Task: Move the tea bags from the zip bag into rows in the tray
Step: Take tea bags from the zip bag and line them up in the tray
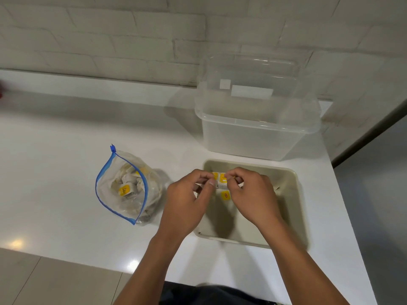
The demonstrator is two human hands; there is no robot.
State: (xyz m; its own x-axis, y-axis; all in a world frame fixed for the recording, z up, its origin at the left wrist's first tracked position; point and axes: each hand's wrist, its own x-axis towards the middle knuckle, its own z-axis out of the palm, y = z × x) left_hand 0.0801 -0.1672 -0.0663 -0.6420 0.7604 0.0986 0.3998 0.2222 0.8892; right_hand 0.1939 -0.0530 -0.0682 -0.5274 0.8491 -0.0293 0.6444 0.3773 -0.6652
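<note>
A clear zip bag (103, 186) with a blue zipper rim lies open on the white counter, left of centre, holding several white tea bags with yellow tags (124, 190). A beige square tray (288, 194) sits to its right. Above the tray's far part, my left hand (187, 201) and my right hand (251, 194) both pinch a small bunch of tea bags (221, 180) between their fingertips. One yellow tag (226, 195) hangs just below the bunch. The hands hide much of the tray floor.
A large clear plastic container (257, 137) with its lid stands right behind the tray, against the white brick wall. The counter's right edge (343, 205) runs close to the tray, and its front edge lies near my body. Tiled floor shows at the lower left.
</note>
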